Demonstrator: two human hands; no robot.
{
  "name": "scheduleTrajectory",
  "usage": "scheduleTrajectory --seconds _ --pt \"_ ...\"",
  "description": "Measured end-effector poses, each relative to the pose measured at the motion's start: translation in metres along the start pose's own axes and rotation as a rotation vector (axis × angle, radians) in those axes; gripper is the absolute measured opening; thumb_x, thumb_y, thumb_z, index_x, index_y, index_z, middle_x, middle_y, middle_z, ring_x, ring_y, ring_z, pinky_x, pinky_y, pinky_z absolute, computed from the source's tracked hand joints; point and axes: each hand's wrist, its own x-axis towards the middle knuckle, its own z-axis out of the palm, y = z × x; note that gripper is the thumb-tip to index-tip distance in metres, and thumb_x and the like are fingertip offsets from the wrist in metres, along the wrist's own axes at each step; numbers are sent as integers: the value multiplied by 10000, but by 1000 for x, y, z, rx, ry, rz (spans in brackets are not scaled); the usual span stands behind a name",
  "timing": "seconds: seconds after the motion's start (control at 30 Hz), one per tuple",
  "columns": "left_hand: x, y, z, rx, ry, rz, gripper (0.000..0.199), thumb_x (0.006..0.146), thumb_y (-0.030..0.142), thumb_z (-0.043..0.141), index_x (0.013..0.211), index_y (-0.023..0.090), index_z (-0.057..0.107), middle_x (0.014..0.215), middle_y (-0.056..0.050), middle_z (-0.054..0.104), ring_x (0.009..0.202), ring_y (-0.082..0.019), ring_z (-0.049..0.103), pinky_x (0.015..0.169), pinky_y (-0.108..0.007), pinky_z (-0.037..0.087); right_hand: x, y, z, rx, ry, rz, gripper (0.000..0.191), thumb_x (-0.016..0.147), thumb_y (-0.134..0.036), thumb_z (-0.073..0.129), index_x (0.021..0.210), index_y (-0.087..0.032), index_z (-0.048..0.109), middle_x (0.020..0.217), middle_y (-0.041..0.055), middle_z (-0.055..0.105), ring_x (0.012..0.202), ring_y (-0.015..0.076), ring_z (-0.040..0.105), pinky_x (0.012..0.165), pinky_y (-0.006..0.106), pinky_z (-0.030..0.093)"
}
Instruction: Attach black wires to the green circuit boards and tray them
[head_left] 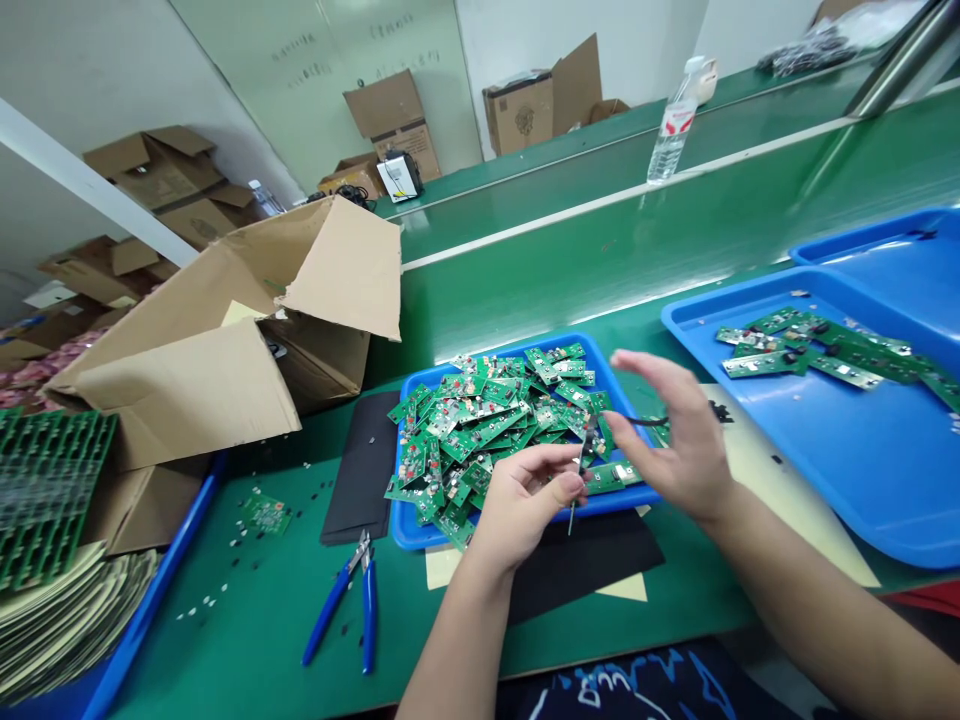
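Note:
My left hand (534, 500) pinches a narrow circuit board (583, 450), seen nearly edge-on, between thumb and fingers. Beside it, my right hand (679, 440) is raised with its fingers and thumb apart; the thumb tip comes close to the board's upper end, and I cannot tell if they touch. A dark, thin strip (649, 422) shows between thumb and fingers there, apparently not gripped. Both hands are over the right front of a blue tray (409, 537) heaped with small green circuit boards (480, 420).
Blue-handled cutters (367, 610) lie at front left, near black sheets (360, 470). An open carton (202, 370) and stacked board panels (52, 490) stand left. Another blue tray (810, 450) with several boards is at right. A water bottle (675, 125) stands behind.

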Motion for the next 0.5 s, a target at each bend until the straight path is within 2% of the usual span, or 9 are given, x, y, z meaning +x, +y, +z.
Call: scheduleTrajectory --seconds 0.07,0.13,0.2,0.23,0.3,0.37,0.43,0.5 --pt "1 -3 -1 167 117 246 304 702 326 708 957 163 674 823 -64 629 738 -153 602 667 -273 521 3 4 -3 -11 187 -3 475 755 -100 585 1211 -213 508 1107 106 583 1039 279 558 889 497 457" --pt "1 -5 -3 344 244 506 291 737 255 681 1020 194 654 899 -66 611 825 -162 584 724 -283 511 5 7 -7 4 357 -18 388 758 -109 577 1128 -226 569 1044 90 599 981 283 581 881 528 451" --pt "1 -5 -6 502 345 729 318 764 184 647 1079 217 621 944 -64 598 880 -167 568 756 -296 504 5 7 -11 4 456 -9 299 761 -121 575 1036 -234 610 968 82 610 931 278 590 863 526 452" --pt "1 -5 -7 581 376 819 345 768 153 638 1104 224 604 958 -63 594 900 -171 564 761 -304 503 4 6 -12 13 463 17 261 766 -124 570 996 -236 620 919 77 614 895 267 594 832 502 466" --pt "0 -3 -9 741 401 946 390 761 110 638 1129 225 579 980 -63 591 916 -175 563 774 -322 503 2 2 -13 97 351 79 199 777 -125 556 929 -232 627 816 58 612 792 227 596 720 421 496" --pt "0 -1 -8 863 380 1003 394 754 105 648 1125 216 574 988 -65 592 925 -179 567 786 -337 503 0 -3 -11 260 69 143 163 786 -136 552 906 -223 621 774 45 608 720 194 588 626 350 492" --pt "0 1 -7 923 333 1023 366 757 123 650 1108 202 580 984 -68 594 928 -181 569 792 -341 504 -2 -9 -8 398 -183 193 149 786 -148 569 912 -214 613 798 51 614 731 188 588 627 334 489" --pt "0 1 -6 948 295 1036 342 766 136 644 1097 192 583 979 -70 596 931 -181 570 797 -342 501 -4 -14 -5 476 -257 222 147 787 -132 575 904 -215 605 805 51 610 757 186 583 657 334 486"
